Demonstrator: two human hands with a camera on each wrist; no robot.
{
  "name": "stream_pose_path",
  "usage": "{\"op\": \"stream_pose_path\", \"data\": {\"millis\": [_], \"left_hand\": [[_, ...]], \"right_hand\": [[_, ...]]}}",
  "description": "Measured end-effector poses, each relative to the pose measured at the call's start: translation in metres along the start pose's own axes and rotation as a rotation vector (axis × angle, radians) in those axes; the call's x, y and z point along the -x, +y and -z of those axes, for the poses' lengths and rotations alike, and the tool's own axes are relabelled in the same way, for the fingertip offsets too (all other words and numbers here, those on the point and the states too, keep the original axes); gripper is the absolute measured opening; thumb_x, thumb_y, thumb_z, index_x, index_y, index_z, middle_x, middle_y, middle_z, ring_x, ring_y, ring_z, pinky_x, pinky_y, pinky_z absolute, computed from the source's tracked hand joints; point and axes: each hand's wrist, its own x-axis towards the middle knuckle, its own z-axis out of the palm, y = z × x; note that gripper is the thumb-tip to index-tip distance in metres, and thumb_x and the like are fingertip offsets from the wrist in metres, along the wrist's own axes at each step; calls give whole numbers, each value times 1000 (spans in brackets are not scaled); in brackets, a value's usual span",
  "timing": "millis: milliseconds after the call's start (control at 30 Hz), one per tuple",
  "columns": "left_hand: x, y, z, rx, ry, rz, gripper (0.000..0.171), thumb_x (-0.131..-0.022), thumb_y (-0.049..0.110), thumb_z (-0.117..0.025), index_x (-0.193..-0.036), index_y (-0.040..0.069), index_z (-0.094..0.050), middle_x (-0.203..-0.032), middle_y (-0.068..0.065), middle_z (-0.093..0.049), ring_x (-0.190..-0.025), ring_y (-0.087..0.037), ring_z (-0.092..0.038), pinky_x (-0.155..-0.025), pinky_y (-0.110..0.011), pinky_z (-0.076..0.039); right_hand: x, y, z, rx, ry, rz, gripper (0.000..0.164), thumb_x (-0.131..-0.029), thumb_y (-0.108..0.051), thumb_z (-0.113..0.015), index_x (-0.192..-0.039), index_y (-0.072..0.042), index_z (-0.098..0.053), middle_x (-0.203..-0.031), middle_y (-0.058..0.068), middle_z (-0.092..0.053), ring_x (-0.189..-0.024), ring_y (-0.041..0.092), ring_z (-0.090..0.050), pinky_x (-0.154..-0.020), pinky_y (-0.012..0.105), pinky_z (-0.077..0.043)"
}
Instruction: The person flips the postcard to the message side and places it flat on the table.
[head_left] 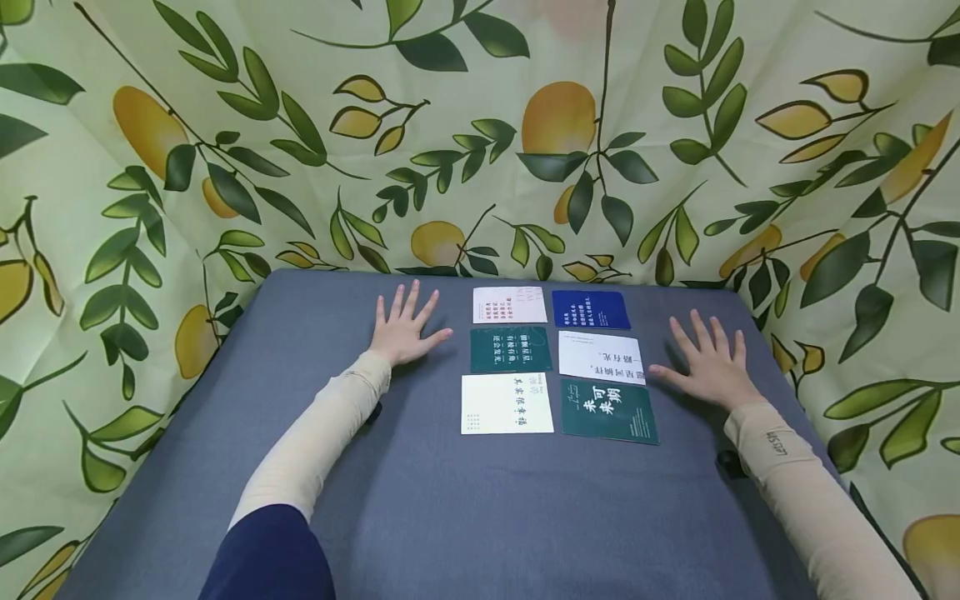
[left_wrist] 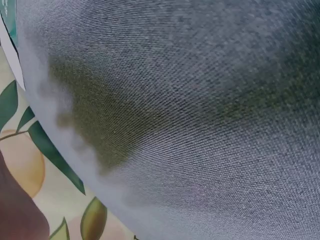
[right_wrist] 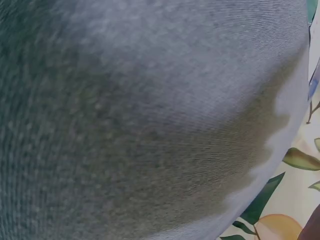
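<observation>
Several printed cards lie flat in two columns of three. The left column has a pinkish-white card [head_left: 510, 305], a dark green card [head_left: 511, 349] and a cream card [head_left: 507, 404]. In the right one are a blue card [head_left: 591, 309], a white card [head_left: 602, 357] and a larger green card [head_left: 609, 411]. My left hand [head_left: 405, 327] is spread, palm down, left of the cards and holds nothing. To their right, my right hand [head_left: 705, 364] is spread likewise, its thumb tip close beside the white card. Both wrist views show mostly cloth and hand shadows.
A grey-blue cloth [head_left: 465, 517] covers the table. Behind it and along both sides hangs a pale curtain [head_left: 480, 100] with leaf and fruit prints. Dark wrist devices show under both sleeves, the right one [head_left: 729, 464] more plainly.
</observation>
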Motion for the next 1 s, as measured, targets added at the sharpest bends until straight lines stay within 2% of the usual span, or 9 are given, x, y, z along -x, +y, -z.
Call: {"op": "stream_pose_path", "data": {"millis": [300, 467, 567, 667, 767, 900, 1000], "left_hand": [[2, 3, 4, -26, 81, -61, 69, -93, 61, -34, -150, 31, -10, -159, -4, -6, -146, -31, -3, -115, -57, -1], [0, 10, 11, -50, 141, -116, 66, -95, 56, -35, -150, 23, -21, -155, -7, -25, -144, -29, -17, -116, -52, -10], [-2, 15, 17, -49, 167, -130, 65, -95, 56, -35, -147, 18, -29, -150, -9, -36, -141, -29, -27, -115, -50, -17], [-5, 19, 25, -6, 182, -114, 63, -95, 55, -35, -143, 13, -38, -142, -11, -45, -133, -29, -38, -109, -49, -29], [-8, 23, 35, 60, 180, -79, 61, -96, 52, -35, -137, 8, -45, -135, -13, -52, -126, -30, -47, -102, -48, -38], [-16, 25, 48, 131, 159, -38, 53, -97, 45, -42, -131, 5, -50, -128, -14, -57, -117, -30, -54, -98, -47, -42], [-23, 26, 55, 194, 118, 9, 47, -95, 39, -49, -127, 5, -53, -115, -12, -63, -104, -27, -60, -90, -44, -47]], "right_hand": [[-4, -10, 9, -36, 70, 48, 82, -90, -63, -39, -151, -20, -7, -157, 17, 4, -143, 43, 3, -109, 65, 8], [-9, -23, 17, -52, 136, 63, 75, -93, -59, -38, -150, -15, -19, -156, 20, -10, -143, 41, -2, -111, 62, 8], [-14, -35, 25, -64, 178, 80, 72, -93, -57, -38, -147, -10, -27, -153, 21, -20, -141, 42, -13, -112, 61, 3], [-23, -48, 36, -84, 211, 121, 68, -95, -53, -40, -143, -6, -34, -146, 24, -32, -134, 44, -26, -111, 60, -9], [-36, -63, 51, -115, 209, 155, 66, -95, -52, -40, -140, -2, -39, -139, 27, -41, -128, 45, -34, -107, 60, -20], [-58, -84, 65, -169, 136, 152, 69, -95, -55, -37, -136, 0, -42, -136, 27, -44, -127, 44, -36, -105, 59, -28], [-78, -99, 65, -202, 89, 157, 65, -94, -52, -42, -134, 0, -45, -132, 24, -48, -124, 40, -41, -102, 57, -34]]}}
